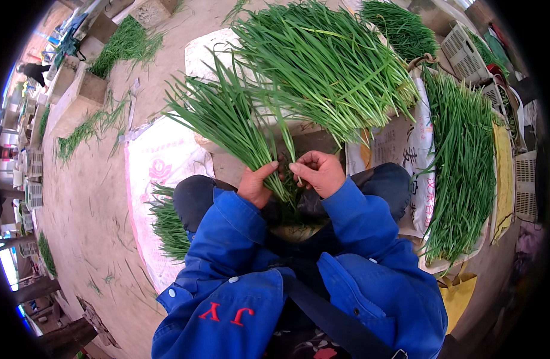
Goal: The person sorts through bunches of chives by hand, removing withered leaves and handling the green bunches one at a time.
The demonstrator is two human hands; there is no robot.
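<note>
My left hand [258, 181] is closed around the stalk ends of a bunch of green Chinese chives [230, 121], whose leaves fan out up and to the left. Just to its right, my right hand [319, 172] pinches the lower end of a few separate chive stalks [287, 134] between thumb and fingers. Beyond both hands, a large heap of chives [320, 63] lies on a white block or board [203, 49], its pale stalk ends towards the right. Loose dark green bits lie below the hands, between my knees, partly hidden.
More chives [459, 170] fill a long container at the right, beside a printed white sack [423, 157]. At the left, a pink-edged sack [145, 179] bears another chive pile [169, 224]. Plastic crates [465, 51] stand at the upper right; a person [34, 72] is far off at the upper left.
</note>
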